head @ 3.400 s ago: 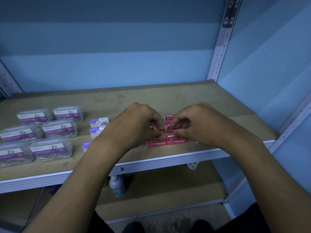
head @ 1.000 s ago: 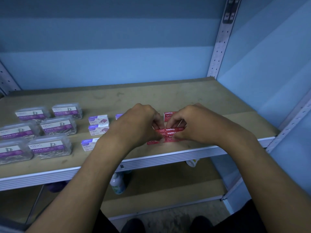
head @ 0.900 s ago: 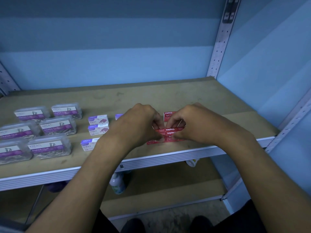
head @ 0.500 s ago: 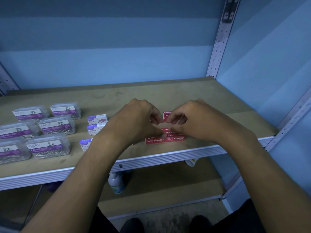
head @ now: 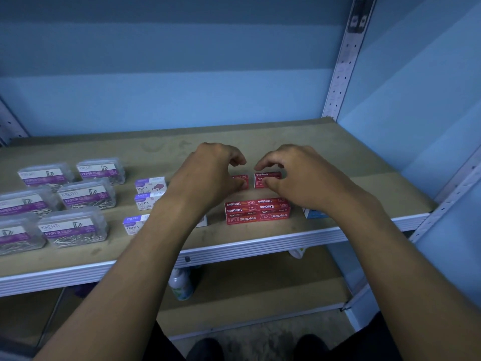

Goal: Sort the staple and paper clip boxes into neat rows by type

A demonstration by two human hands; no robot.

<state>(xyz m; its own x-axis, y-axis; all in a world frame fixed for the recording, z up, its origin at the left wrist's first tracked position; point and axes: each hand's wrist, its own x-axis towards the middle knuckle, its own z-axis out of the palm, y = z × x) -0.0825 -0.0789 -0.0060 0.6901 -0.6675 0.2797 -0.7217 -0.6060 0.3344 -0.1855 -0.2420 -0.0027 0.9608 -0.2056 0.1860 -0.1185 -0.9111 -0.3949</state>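
Note:
Two small red staple boxes sit side by side at the back: the left red box point(head: 241, 180) and the right red box point(head: 269, 177). My left hand point(head: 213, 175) has its thumb on the front of the left one, fingers curled over its top. My right hand point(head: 296, 178) curls over the right one the same way. In front lies a tight block of red staple boxes point(head: 257, 210). White-and-purple staple boxes point(head: 151, 185) stand in a column to the left, partly hidden by my left forearm. Clear paper clip boxes point(head: 86, 194) fill the far left in rows.
A small blue box point(head: 313, 213) peeks out under my right wrist near the shelf's front edge point(head: 260, 242). A perforated metal upright point(head: 346, 56) rises at the back right. A bottle point(head: 181, 282) stands on the lower shelf.
Both hands lifted off the front block of red boxes, moved apart and reached back to the two rear red boxes. The front block now lies uncovered.

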